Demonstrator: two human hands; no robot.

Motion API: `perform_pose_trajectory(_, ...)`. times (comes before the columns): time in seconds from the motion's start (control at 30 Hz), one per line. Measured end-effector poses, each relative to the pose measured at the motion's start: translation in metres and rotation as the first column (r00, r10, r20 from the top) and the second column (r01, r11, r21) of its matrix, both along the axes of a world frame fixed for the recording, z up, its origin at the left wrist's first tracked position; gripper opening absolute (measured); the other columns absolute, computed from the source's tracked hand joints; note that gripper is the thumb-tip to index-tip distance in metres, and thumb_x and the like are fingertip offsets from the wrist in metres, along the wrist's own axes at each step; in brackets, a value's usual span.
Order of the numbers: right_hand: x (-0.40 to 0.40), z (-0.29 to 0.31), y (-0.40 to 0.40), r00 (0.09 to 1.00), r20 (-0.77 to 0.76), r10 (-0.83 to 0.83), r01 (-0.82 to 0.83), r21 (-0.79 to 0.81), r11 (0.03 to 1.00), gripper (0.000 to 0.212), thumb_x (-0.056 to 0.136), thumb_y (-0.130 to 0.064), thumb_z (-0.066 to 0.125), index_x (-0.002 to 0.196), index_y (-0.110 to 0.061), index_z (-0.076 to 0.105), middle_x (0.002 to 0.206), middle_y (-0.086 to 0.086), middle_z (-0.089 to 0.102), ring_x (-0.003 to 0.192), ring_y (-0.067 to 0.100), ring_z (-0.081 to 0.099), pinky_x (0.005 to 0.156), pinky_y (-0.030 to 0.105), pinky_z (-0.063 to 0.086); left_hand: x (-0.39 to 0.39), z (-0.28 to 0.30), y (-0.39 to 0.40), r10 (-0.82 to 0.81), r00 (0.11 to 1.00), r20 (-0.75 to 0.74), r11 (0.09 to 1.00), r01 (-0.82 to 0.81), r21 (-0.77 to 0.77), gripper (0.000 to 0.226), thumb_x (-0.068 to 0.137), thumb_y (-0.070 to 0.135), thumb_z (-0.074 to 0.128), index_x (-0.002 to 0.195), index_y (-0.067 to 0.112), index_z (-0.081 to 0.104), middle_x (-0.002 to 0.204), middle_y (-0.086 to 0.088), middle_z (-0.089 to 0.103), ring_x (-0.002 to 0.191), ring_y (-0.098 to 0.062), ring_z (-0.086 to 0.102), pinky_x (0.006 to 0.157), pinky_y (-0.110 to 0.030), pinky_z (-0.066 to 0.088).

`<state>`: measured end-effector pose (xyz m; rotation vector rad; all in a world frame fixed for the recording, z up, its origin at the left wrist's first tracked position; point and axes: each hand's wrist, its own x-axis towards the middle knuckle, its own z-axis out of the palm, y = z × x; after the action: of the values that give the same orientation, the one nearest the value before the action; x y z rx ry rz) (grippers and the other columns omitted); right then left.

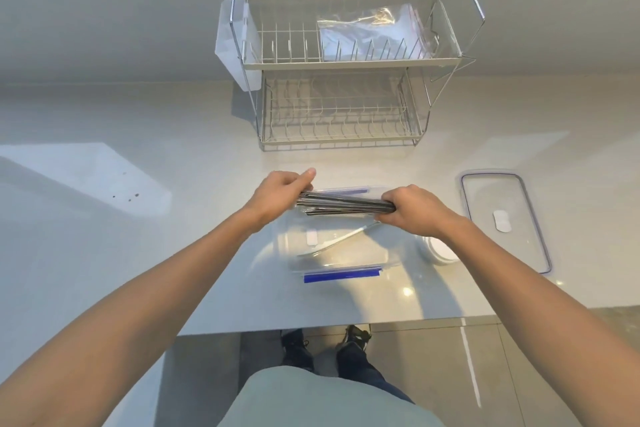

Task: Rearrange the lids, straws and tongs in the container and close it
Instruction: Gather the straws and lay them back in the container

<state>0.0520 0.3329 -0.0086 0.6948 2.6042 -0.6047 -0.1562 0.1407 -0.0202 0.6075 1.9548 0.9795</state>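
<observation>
A bundle of dark metal straws (343, 204) lies level above the far side of the clear plastic container (391, 262), which has blue clips on its near and far edges. My left hand (280, 192) grips the bundle's left end and my right hand (414, 210) grips its right end. Inside the container lies a thin white cleaning brush or tong (341, 238). The container's clear lid (504, 218), with a blue seal, lies flat on the counter to the right. A white round lid (441, 253) sits just right of the container, partly hidden by my right forearm.
A two-tier wire dish rack (339, 59) stands at the back of the white counter (121, 236), with a clear plastic bag (367, 31) on its upper tier. The counter's front edge runs below the container, with tiled floor beyond.
</observation>
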Motion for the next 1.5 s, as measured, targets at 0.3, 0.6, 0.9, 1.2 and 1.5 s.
perform_pose_trajectory(0.3,-0.014,-0.018,-0.022,0.99,0.063,0.125,-0.13,0.086,0.988,0.016,0.094,-0.032,0.057,0.081,-0.023,0.057,0.083,0.002,0.062,0.081,0.031,0.059,0.067,0.033,0.038,0.043,-0.032,-0.003,0.278,0.958,0.076,0.96,-0.28,0.017,0.029,0.098,0.034,0.064,0.091,0.01,0.077,0.085,-0.006,0.073,0.081,-0.021,0.064,0.075,-0.032,0.051)
perform_pose_trajectory(0.6,-0.014,-0.055,-0.045,0.964,0.153,0.216,-0.224,0.041,0.974,0.015,0.092,-0.032,0.056,0.09,-0.021,0.067,0.102,0.01,0.073,0.099,0.034,0.067,0.071,0.031,0.04,0.041,-0.039,-0.023,-0.501,0.839,-0.211,0.863,0.466,-0.197,0.025,0.086,0.047,0.071,0.095,0.025,0.075,0.084,0.014,0.069,0.076,-0.004,0.061,0.067,-0.023,0.049)
perform_pose_trajectory(0.9,-0.009,-0.067,-0.048,0.929,0.306,0.206,-0.216,0.001,0.976,0.01,0.087,-0.026,0.06,0.096,-0.026,0.066,0.102,0.007,0.07,0.1,0.031,0.067,0.07,0.031,0.04,0.061,-0.061,-0.007,-0.731,0.633,-0.254,0.678,0.633,-0.373,0.027,0.096,0.038,0.059,0.105,0.016,0.072,0.093,-0.003,0.07,0.085,-0.024,0.063,0.077,-0.04,0.054)
perform_pose_trajectory(1.2,-0.02,-0.062,-0.049,0.902,0.395,0.176,-0.159,-0.078,0.984,0.014,0.085,-0.024,0.068,0.098,-0.022,0.062,0.096,0.001,0.061,0.088,0.026,0.059,0.069,0.031,0.044,0.064,-0.068,-0.007,-0.787,0.494,-0.37,0.617,0.642,-0.455,0.029,0.096,0.044,0.057,0.097,0.017,0.067,0.085,-0.002,0.066,0.083,-0.023,0.06,0.066,-0.032,0.044)
perform_pose_trajectory(1.5,-0.019,-0.054,-0.039,0.914,0.355,0.198,-0.147,-0.165,0.975,0.026,0.088,-0.04,0.074,0.1,-0.017,0.068,0.095,0.004,0.066,0.089,0.027,0.06,0.072,0.033,0.046,0.063,-0.07,-0.009,-0.811,0.488,-0.323,0.585,0.675,-0.449,0.021,0.093,0.029,0.058,0.092,0.012,0.07,0.084,-0.007,0.067,0.08,-0.028,0.063,0.07,-0.039,0.054)
